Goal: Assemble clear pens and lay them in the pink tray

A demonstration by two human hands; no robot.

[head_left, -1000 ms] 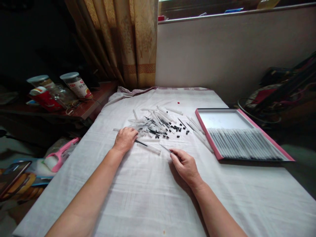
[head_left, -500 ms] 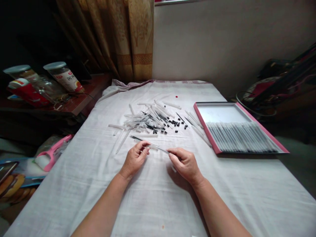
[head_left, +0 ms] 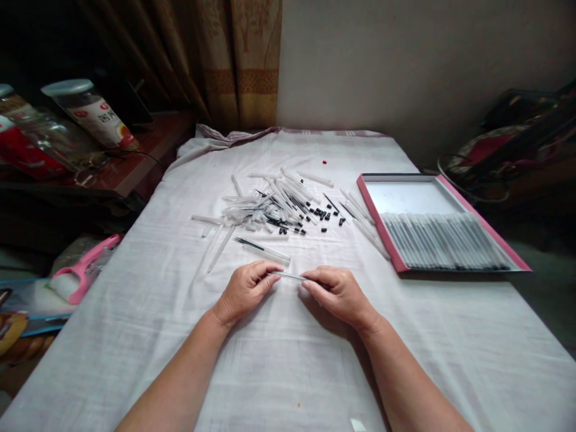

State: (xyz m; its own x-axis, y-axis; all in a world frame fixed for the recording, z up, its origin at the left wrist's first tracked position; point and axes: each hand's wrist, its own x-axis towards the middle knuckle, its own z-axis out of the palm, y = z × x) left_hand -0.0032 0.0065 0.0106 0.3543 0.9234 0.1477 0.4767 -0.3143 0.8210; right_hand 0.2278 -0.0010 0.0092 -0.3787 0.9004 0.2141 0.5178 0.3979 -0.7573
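Note:
Between my two hands a slim clear pen [head_left: 290,276] lies level, just above the cloth. My left hand [head_left: 247,291] pinches its left end, and my right hand [head_left: 338,295] grips the other end between thumb and fingers. Both ends are hidden by the fingers. Just beyond lie a clear tube [head_left: 270,255] and dark-tipped refills [head_left: 248,243]. Farther back spreads a loose pile of clear pen barrels and refills [head_left: 270,207], with small black pen plugs [head_left: 321,213] scattered at its right side.
A pink-edged box [head_left: 369,201] at the right holds a row of pens [head_left: 445,241]. Several barrels [head_left: 364,225] lie against its left side. A small red piece [head_left: 324,162] sits at the back of the white cloth [head_left: 279,372]. Jars [head_left: 96,117] stand on a side table at left.
My hands have come closer together, and less of the pen shows between them. The clear tube by my left fingers now lies in fuller view. The camera view has tilted slightly down.

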